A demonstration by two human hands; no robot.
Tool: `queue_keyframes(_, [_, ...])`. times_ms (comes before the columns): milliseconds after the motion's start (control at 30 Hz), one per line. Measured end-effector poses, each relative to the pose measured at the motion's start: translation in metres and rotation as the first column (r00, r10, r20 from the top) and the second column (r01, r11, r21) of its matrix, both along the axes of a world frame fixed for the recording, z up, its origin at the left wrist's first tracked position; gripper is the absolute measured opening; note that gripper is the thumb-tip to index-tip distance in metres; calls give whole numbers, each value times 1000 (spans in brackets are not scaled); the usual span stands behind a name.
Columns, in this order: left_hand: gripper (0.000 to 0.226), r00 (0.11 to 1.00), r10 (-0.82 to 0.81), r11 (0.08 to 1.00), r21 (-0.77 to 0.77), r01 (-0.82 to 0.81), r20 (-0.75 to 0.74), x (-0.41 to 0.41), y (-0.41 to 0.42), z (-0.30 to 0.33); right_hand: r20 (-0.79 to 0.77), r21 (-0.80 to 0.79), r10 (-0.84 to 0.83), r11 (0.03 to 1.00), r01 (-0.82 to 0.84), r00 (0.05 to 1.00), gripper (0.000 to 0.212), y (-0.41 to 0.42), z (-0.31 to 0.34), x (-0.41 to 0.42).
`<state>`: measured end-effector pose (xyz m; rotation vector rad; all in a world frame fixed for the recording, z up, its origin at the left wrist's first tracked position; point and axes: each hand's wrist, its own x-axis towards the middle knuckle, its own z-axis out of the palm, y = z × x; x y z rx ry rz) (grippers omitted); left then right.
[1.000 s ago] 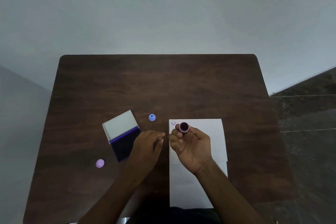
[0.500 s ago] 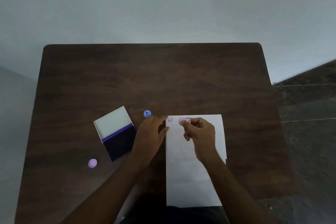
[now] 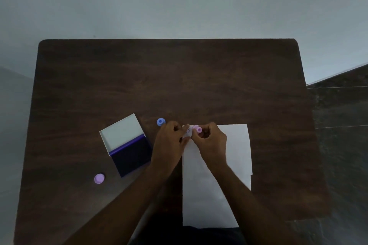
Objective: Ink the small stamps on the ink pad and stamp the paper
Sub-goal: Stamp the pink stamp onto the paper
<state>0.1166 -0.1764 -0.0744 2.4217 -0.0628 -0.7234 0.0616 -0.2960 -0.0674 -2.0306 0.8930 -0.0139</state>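
My right hand (image 3: 211,143) pinches a small pink stamp (image 3: 198,129) and holds it down on the top left corner of the white paper (image 3: 235,145). Just left of the stamp a smiley print (image 3: 188,130) shows on the paper. My left hand (image 3: 169,141) rests at the paper's top left edge, its fingers curled and touching the sheet beside the print. The open ink pad (image 3: 130,157), dark blue with its white lid folded back, lies to the left of my left hand.
A blue stamp (image 3: 161,121) stands just beyond my left hand. A purple stamp (image 3: 99,178) lies near the table's (image 3: 179,77) left front. A wall runs behind the table, and a dark floor lies to the right.
My right hand turned the pink stamp over from face up and brought it down onto the paper's top left corner. My left hand moved forward to the paper's edge.
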Motion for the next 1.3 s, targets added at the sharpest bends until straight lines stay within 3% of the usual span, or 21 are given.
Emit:
queue_keyframes(300, [34,995,90,995,47,-88,-37,2,-5,-5,-8,-60,79,995,-79,997,19,-1,-9,-3])
queue_keyframes(567, [45,999,51,996,71,-50,-19,-3,-4,-8,-61,-41,80,996,-83,995,19,-2,-10,0])
queue_keyframes(833, [40,998,67,998,15,-67,18,-2,-5,0,-108,-71,98,992,-106,989,25,-3,-12,1])
queue_keyframes(1300, [43,988,134,991,5,-134,-83,-1,-6,0,-151,-57,98,993,-107,984,25,-2,-11,6])
